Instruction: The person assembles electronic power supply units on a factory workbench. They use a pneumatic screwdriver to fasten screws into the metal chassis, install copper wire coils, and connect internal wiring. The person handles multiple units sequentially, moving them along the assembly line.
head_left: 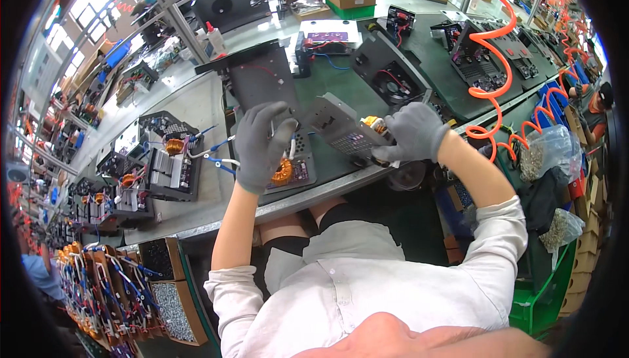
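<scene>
My right hand (414, 132), in a grey glove, grips the right edge of a grey perforated metal panel (342, 124), holding it tilted above the bench. An orange-yellow coil part (373, 122) shows beside its fingers. My left hand (261, 145), also gloved, has its fingers curled; what they hold, if anything, I cannot make out. Just beneath it sits a copper-wound ring coil (282, 172) on a second plate with a circuit board (300, 172). White cables with blue sleeves (221, 162) stick out left of that hand. A dark sheet-metal housing (262, 77) stands behind it.
A dark casing with a fan (391, 86) stands beyond my right hand. Finished-looking heatsink assemblies (171, 169) sit on the left. An orange coiled air hose (488, 94) hangs at the right. Cable bundles (105, 279) and a box of screws (175, 311) are at lower left.
</scene>
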### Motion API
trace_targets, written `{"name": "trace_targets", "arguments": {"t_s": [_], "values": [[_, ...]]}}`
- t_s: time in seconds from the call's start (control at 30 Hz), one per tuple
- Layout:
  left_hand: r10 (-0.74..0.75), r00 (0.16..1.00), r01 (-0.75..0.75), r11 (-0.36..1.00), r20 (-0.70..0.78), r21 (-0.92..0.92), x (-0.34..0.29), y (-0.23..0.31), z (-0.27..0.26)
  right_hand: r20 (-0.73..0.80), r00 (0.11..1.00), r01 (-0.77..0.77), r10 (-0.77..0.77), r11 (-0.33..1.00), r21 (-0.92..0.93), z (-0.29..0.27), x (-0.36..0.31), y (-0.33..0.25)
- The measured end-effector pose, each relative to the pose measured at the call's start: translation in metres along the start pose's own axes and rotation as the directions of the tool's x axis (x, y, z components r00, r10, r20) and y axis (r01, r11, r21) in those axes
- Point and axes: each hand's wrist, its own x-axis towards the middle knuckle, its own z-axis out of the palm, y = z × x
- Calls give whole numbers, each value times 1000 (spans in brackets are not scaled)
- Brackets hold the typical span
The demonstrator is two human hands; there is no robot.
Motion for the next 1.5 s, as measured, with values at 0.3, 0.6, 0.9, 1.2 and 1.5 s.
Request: {"name": "trace_targets", "arguments": {"t_s": [0.3,0.6,0.9,1.2,1.5], "values": [[27,996,-24,999,87,-33,-63,17,-24,385,917,-68,102,993,-99,-48,60,11],[134,954,-137,991,267,-7,-94,20,-25,266,912,-220,312,919,-326,-42,109,10],[-396,899,393,918,187,58,-140,-12,-30,-550,669,626,-499,778,57,64,109,-130],[-770,633,703,530,77,-475,-172,-3,-41,-571,725,650,-384,656,384,59,105,-154],[-346,863,131,857,-368,-499,-89,5,-90,-386,922,316,-16,-543,778,12,72,-149]]}}
